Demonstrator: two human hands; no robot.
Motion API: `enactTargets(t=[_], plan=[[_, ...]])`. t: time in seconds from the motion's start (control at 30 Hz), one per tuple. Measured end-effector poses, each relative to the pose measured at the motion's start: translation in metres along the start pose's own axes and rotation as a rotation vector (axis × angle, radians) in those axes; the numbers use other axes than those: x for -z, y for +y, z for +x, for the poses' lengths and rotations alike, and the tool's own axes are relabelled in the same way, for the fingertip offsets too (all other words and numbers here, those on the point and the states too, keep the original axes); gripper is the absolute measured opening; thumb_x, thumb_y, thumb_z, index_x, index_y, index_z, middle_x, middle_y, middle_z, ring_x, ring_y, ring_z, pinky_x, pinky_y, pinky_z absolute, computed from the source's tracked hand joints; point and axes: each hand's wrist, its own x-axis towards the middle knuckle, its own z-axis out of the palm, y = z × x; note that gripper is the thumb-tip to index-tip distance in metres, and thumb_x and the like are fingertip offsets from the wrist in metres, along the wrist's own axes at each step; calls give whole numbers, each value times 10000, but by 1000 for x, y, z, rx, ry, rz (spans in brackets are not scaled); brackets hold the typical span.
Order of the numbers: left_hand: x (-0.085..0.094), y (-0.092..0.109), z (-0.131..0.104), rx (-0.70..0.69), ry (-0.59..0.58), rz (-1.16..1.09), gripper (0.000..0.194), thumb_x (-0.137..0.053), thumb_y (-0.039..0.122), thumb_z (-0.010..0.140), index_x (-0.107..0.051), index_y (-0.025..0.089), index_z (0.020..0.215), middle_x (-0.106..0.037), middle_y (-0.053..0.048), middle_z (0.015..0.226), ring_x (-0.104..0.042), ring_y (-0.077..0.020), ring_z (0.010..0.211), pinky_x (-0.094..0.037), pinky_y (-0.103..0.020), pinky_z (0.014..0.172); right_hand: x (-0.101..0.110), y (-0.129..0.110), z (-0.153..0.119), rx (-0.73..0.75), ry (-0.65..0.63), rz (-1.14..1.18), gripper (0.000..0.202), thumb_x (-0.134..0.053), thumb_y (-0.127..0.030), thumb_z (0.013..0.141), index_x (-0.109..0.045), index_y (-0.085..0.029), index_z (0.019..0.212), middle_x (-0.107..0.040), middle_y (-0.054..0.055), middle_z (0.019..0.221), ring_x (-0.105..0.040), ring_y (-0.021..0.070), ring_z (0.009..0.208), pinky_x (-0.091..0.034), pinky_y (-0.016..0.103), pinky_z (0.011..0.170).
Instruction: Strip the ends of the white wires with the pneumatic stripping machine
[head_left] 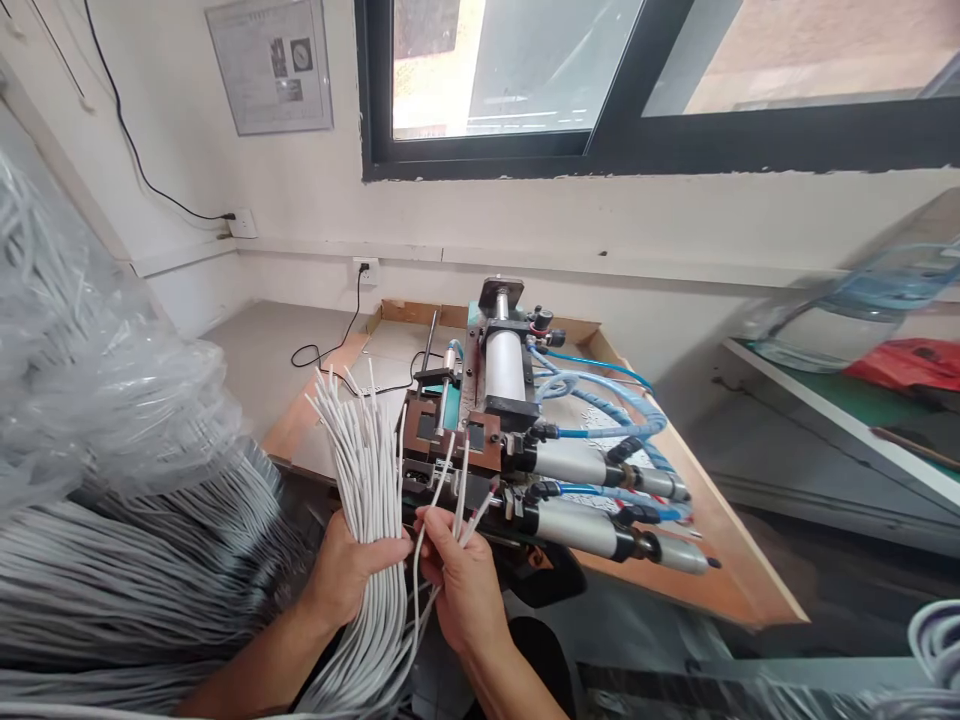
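Observation:
My left hand point(351, 565) is wrapped round a thick bundle of white cables point(367, 480), whose cut ends fan out above it. In my right hand point(457, 575) a few separate white cables point(463, 470) are pinched between thumb and fingers. One of these shows a darker, reddish tip. Just beyond both hands stands a pneumatic machine point(504, 365) with silver cylinders and brown jaw plates point(484, 438). The upper ends of the loose cables lie in front of those plates; whether they touch them I cannot tell.
Large stacks of grey-white cable point(127, 560), partly under clear plastic point(97, 330), fill the left side. Blue air hoses point(607, 432) loop right of the machine inside a low wooden-edged tray point(720, 540). At right, a shelf point(847, 390) holds a large water bottle point(870, 290) and a red bag point(911, 365).

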Motion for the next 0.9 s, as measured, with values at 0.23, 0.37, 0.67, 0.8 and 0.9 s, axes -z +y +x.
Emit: enactTargets(t=[0.23, 0.37, 0.67, 0.8, 0.9], plan=[[0, 2, -2, 75, 48, -115, 128, -679, 97, 499, -622, 127, 610, -600, 14, 528, -568, -149, 493, -454, -260, 520, 5, -1, 1, -31, 82, -3, 282, -756, -361, 535, -642, -114, 612, -499, -23, 489, -338, 42, 405, -186, 166, 378], [2, -1, -2, 44, 21, -82, 132, -683, 107, 509, -625, 134, 625, -605, 13, 540, -563, -151, 490, -448, -262, 507, 3, -4, 7, -70, 64, 33, 275, -756, -345, 531, -636, -107, 600, -463, -38, 460, -301, 37, 390, -168, 175, 370], [3, -1, -11, -3, -107, 7, 234, -677, 91, 525, -673, 157, 750, -671, -6, 659, -585, -188, 627, -468, -281, 596, -1, -7, 6, -149, -199, 49, 296, -729, -393, 588, -630, -119, 640, -316, -83, 435, -286, 53, 416, -245, 190, 411], [4, -4, -15, -40, -119, 64, 219, -669, 76, 539, -681, 152, 744, -670, -14, 697, -577, -181, 674, -449, -279, 665, 3, -6, 1, -26, -150, -72, 296, -724, -392, 600, -617, -116, 583, -421, -45, 469, -304, 43, 423, -208, 179, 403], [8, -7, -15, 8, -95, 36, 104, -671, 110, 558, -668, 138, 659, -637, -9, 594, -548, -152, 574, -429, -253, 573, 10, -2, -4, -16, -101, -129, 308, -705, -414, 617, -655, -115, 671, -472, -26, 522, -326, 38, 430, -188, 169, 404]])
